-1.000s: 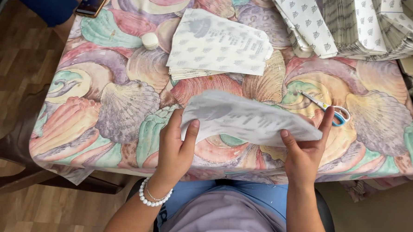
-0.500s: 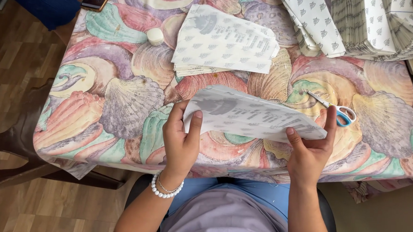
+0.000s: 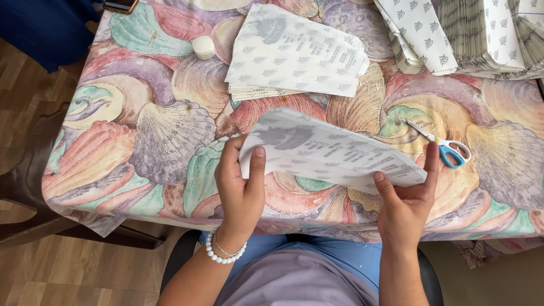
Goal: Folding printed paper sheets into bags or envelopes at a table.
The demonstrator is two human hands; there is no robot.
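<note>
The paper bag (image 3: 330, 154) you hold is white, printed with small grey leaf-like marks, a larger grey emblem and lines of grey print. The stack of bags (image 3: 298, 53) farther off carries the same white-and-grey pattern, and so do the folded piles (image 3: 473, 30) at the far right. Your desk (image 3: 144, 135) wears a cloth of big seashells in pastel pink, orange, purple, teal and yellow. The scissors (image 3: 446, 147) to the right have blue-and-white handles and silver blades. A small cream-coloured round thing (image 3: 203, 46) sits far left. Your left wrist shows a white bead bracelet (image 3: 221, 255). The floor (image 3: 17, 99) is brown wood grain; a dark blue cloth (image 3: 39, 14) hangs far left.
</note>
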